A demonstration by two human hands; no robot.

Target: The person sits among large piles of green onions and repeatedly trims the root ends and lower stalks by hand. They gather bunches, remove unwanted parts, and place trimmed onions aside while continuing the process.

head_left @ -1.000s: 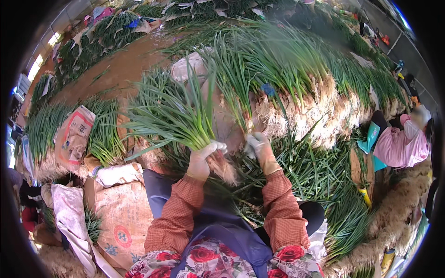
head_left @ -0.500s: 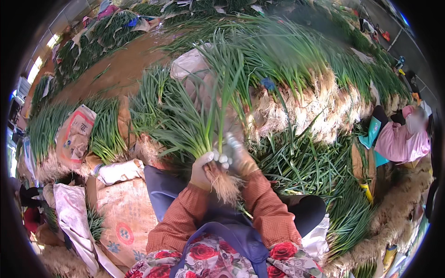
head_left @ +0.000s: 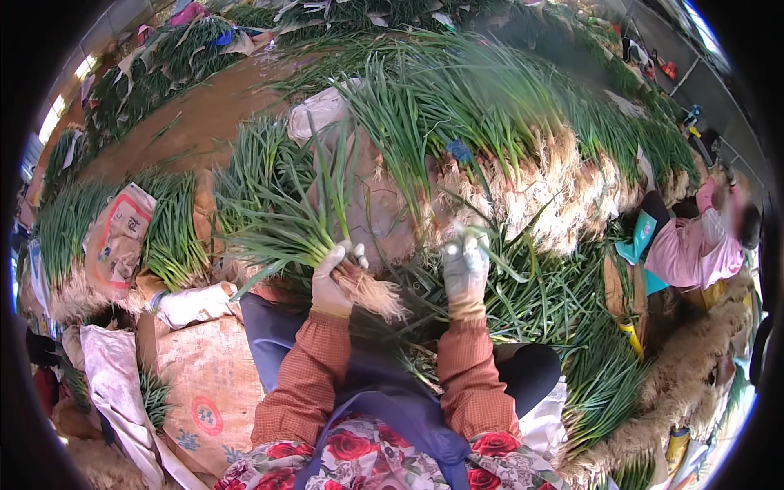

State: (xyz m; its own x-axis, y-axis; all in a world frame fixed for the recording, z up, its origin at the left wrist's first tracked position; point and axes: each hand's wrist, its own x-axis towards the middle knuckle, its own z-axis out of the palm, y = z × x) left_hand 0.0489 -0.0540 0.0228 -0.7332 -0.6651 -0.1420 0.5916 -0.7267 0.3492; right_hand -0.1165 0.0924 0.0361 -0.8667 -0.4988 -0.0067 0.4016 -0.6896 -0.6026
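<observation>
A bunch of green onions (head_left: 306,241) is gripped near its white bases by my gloved left hand (head_left: 336,282). Its leaves fan out up and to the left, and the pale stringy roots (head_left: 380,296) hang toward the lower right. Apart from the bunch, to its right, is my gloved right hand (head_left: 465,265), with its fingers curled in. Something pale green shows blurred at those fingertips, too unclear to name. Below and right of that hand lies a heap of loose green leaves (head_left: 539,298).
Ahead, a long row of green onions lies with roots (head_left: 523,196) toward me. A brown sack (head_left: 216,367) is at my left, with a printed sack (head_left: 118,237) beyond it. At the right sits a person in pink (head_left: 694,249). Wet brown floor (head_left: 175,131) shows far left.
My right hand has drawn away from the bunch to the right. The bunch has shifted left in my left hand and leans further left, its roots swinging toward the right.
</observation>
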